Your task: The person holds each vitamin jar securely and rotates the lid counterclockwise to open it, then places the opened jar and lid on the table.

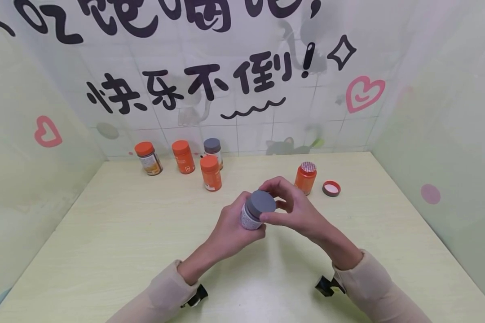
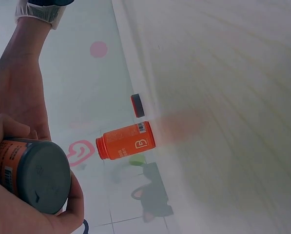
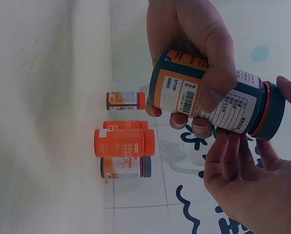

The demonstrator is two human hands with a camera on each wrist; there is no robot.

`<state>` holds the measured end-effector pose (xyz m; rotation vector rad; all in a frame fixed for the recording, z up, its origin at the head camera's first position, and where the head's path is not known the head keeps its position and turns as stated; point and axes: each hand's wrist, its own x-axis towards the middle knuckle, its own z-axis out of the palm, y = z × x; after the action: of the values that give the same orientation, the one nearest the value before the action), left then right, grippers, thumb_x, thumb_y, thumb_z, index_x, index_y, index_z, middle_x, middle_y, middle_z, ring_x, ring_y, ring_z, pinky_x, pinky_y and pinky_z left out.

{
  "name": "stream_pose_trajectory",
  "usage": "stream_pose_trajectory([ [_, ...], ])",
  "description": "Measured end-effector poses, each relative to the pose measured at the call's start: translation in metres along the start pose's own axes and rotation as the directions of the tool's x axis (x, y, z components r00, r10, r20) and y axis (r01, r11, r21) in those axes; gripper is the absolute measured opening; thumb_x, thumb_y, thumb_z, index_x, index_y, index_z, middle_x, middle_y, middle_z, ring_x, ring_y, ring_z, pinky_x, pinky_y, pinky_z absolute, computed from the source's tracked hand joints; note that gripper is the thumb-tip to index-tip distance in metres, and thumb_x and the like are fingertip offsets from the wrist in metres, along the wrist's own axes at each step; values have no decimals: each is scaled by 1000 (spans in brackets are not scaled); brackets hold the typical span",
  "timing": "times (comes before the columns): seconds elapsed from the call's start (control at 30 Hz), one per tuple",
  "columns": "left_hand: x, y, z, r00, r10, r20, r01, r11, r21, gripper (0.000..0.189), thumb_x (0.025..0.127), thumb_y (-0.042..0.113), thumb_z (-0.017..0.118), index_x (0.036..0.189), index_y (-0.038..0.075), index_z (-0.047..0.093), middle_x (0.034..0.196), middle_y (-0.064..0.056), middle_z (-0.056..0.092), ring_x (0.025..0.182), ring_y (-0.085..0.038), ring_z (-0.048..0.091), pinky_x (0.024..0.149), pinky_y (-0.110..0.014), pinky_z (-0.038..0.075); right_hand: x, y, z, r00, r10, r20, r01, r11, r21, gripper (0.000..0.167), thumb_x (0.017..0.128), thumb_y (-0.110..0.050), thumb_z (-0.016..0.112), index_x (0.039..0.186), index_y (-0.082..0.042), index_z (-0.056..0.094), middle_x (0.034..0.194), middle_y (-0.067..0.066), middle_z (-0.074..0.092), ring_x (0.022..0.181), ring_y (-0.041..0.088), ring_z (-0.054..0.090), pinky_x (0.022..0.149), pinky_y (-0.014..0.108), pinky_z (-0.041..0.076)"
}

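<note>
A dark grey supplement bottle (image 3: 184,92) with an orange and white printed label is held above the table. My left hand (image 1: 230,229) grips its body, the thumb lying across the label in the right wrist view. Thumb and fingers of my right hand (image 1: 297,211) pinch the grey cap (image 1: 262,202) from either side. Between cap and body an orange ring (image 3: 261,109) shows. In the left wrist view, the bottle's dark base (image 2: 44,176) faces the camera. Behind the right hand stands an orange bottle (image 1: 305,183) with its cap off and a patterned seal on its mouth.
A loose cap (image 1: 331,188) lies inside-up beside the uncapped orange bottle. Toward the back left stand an orange-capped dark jar (image 1: 148,159), two orange bottles (image 1: 183,157) and a grey-capped bottle (image 1: 212,146), partly hidden. Walls enclose the table (image 1: 125,233) at the back and sides.
</note>
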<state>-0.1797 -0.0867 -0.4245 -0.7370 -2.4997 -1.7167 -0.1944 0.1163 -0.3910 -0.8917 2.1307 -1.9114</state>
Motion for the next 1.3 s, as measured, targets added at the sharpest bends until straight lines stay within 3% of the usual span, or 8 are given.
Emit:
stream_pose_trajectory([
  [0.23, 1, 1, 1, 1000, -5, -11, 5, 1000, 2, 51, 81, 2, 78, 125, 13, 53, 117, -2, 69, 103, -18, 65, 90, -35, 57, 0, 0, -6, 996, -51, 77, 51, 999, 6, 53, 91, -12, 69, 142, -3, 54, 132, 8, 58, 119, 29, 53, 99, 42, 49],
  [0.37, 1, 2, 1, 1000, -13, -12, 13, 1000, 0, 52, 81, 2, 79, 125, 13, 53, 118, -2, 68, 103, -18, 65, 89, -34, 57, 1, 0, -5, 997, -53, 51, 54, 998, -19, 57, 89, -12, 73, 141, -4, 53, 134, 10, 58, 119, 28, 55, 100, 41, 51],
  [0.53, 1, 0, 1, 1000, 1, -19, -1, 1000, 10, 50, 80, 2, 79, 123, 12, 54, 114, -3, 69, 99, -18, 66, 86, -32, 58, 1, 0, 0, 1000, -16, -14, 16, 999, -37, 50, 85, -12, 80, 129, -5, 57, 121, 8, 61, 111, 28, 59, 97, 41, 52],
  [0.87, 1, 1, 0, 1000, 0, -12, 0, 1000, 4, 51, 81, 2, 79, 125, 13, 53, 118, -2, 68, 103, -18, 65, 90, -35, 57, 0, 2, -3, 997, -64, 45, 65, 997, -31, 56, 89, -15, 73, 141, -6, 55, 135, 11, 59, 119, 30, 54, 99, 46, 50],
  [1.1, 1, -1, 1, 1000, 5, -10, -5, 1000, 8, 50, 80, 2, 79, 123, 12, 54, 114, -3, 69, 99, -18, 66, 86, -32, 58, 1, 3, -1, 1000, -8, 0, 8, 1000, -26, 49, 87, -13, 78, 130, -6, 56, 122, 8, 60, 113, 28, 57, 100, 45, 50],
  [1.3, 1, 0, 1, 1000, -3, -9, 3, 1000, 1, 51, 81, 2, 78, 124, 12, 54, 117, -3, 69, 102, -18, 65, 88, -34, 57, 0, 1, -3, 998, -49, 48, 52, 997, -53, 58, 89, -10, 74, 143, -7, 54, 134, 10, 60, 120, 31, 55, 98, 45, 52],
])
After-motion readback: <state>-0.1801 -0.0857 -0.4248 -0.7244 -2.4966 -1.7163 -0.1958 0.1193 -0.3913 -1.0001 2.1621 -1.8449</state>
